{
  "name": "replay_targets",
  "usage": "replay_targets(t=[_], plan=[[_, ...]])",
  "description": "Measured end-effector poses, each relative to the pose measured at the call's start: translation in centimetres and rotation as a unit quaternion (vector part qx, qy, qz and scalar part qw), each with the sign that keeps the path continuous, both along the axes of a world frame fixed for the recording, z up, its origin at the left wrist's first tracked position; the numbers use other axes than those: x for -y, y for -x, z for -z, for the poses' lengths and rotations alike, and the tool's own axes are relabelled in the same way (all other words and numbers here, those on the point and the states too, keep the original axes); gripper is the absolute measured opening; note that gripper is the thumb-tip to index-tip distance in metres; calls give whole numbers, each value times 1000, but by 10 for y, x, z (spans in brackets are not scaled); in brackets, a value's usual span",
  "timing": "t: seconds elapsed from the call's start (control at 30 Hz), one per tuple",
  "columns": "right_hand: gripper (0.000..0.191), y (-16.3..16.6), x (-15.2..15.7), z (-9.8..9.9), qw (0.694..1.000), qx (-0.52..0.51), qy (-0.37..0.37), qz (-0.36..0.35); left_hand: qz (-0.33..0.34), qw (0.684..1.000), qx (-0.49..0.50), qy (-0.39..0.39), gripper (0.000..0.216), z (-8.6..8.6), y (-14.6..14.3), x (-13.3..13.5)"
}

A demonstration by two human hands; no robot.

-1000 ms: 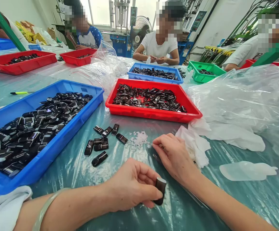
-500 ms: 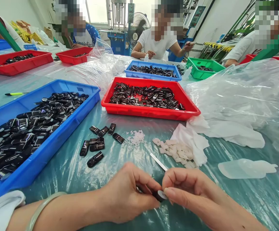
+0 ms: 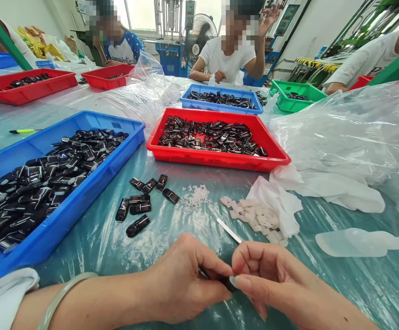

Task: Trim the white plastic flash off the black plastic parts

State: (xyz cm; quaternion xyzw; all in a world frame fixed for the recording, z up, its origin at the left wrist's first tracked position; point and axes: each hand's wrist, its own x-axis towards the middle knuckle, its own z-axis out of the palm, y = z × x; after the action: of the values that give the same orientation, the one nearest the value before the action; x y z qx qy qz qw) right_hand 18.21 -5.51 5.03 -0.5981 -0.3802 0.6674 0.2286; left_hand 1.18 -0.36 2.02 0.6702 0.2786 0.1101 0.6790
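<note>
Our left fingers (image 3: 213, 262) grip a small black piece (image 3: 227, 282), mostly hidden. Our right fingers (image 3: 254, 285) pinch its pale, rounded end (image 3: 233, 281).

Green table (image 3: 364, 284) bearing blue tray (image 3: 92, 185), red tray (image 3: 216, 158), black pieces (image 3: 139, 200); white flakes (image 3: 196, 197), pale chips (image 3: 259, 215), cloth (image 3: 278, 201), bottle (image 3: 355, 243)

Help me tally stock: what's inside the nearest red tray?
The red tray holds many small black pieces, loosely heaped, with some red showing between them. Any pieces lying underneath others are hidden.
</note>
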Motion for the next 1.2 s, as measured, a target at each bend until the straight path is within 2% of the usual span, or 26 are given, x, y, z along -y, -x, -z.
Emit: replay_targets(t=[0.2, 0.37, 0.6, 0.83, 0.97, 1.07, 1.2], plan=[[35, -1, 3, 11, 991, -94, 89, 27, 29, 999, -14, -29, 21, 1, 2, -2], [31, -2, 6, 16, 985, -138, 96, 45, 33, 997, -26, -64, 20, 0, 2, -1], [28, 0, 9, 18, 985, -128, 96, 58, 36, 993, -31, -104, 19, -1, 1, 0], [35, 2, 9, 20, 988, -122, 76, 65, 29, 996, -29, -85, 19, 2, 2, 1], [45, 1, 8, 22, 987, -133, 70, 55, 8, 999, -29, -25, 21, 3, 0, 1], [49, 2, 7, 20, 983, -143, 80, 84, -19, 999, -22, 20, 20, 3, 0, 0], [44, 5, 7, 19, 982, -136, 66, 117, -42, 999, -3, 10, 20, 3, 0, -1]])
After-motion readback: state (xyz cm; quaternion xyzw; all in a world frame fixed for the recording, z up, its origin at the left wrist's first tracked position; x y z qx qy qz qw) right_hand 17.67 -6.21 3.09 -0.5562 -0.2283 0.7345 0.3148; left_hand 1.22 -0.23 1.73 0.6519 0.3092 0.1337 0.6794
